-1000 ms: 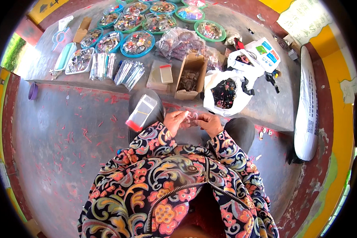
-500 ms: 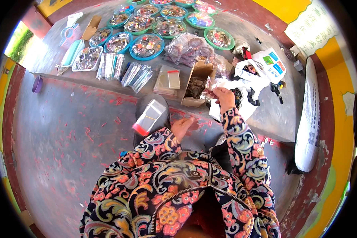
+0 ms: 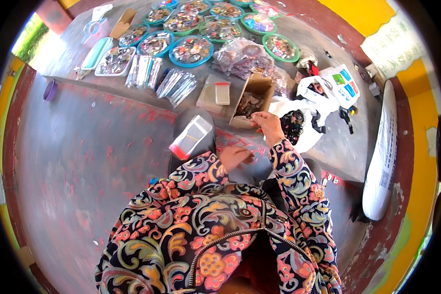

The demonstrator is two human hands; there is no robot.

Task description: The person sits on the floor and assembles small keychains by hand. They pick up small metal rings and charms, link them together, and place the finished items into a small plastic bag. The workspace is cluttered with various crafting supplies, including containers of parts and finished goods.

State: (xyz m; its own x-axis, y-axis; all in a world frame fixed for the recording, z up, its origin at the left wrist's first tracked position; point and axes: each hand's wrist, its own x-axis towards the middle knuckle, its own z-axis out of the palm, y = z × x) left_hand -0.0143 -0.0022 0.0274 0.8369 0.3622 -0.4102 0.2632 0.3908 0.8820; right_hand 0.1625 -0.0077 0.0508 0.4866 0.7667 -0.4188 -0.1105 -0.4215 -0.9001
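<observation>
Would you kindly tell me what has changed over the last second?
The right hand left the left hand in the lap and reached forward to the open cardboard box, where it now rests at the near edge. The left hand stayed low by the knees. The stack of clear bags on the knee and the trays ahead did not move.

The sleeves (image 3: 299,181) are dark navy with swirly paisley in pink, orange and cream. The floor (image 3: 83,157) is grey concrete with worn red paint streaks. The far bowls (image 3: 191,50) have turquoise rims, a few have green (image 3: 281,47). The cardboard box (image 3: 252,100) is plain brown, and the plastic bag (image 3: 304,122) on the right is white. Yellow wall (image 3: 421,161) on the right, and a small purple cup (image 3: 49,90) sits far left.
</observation>
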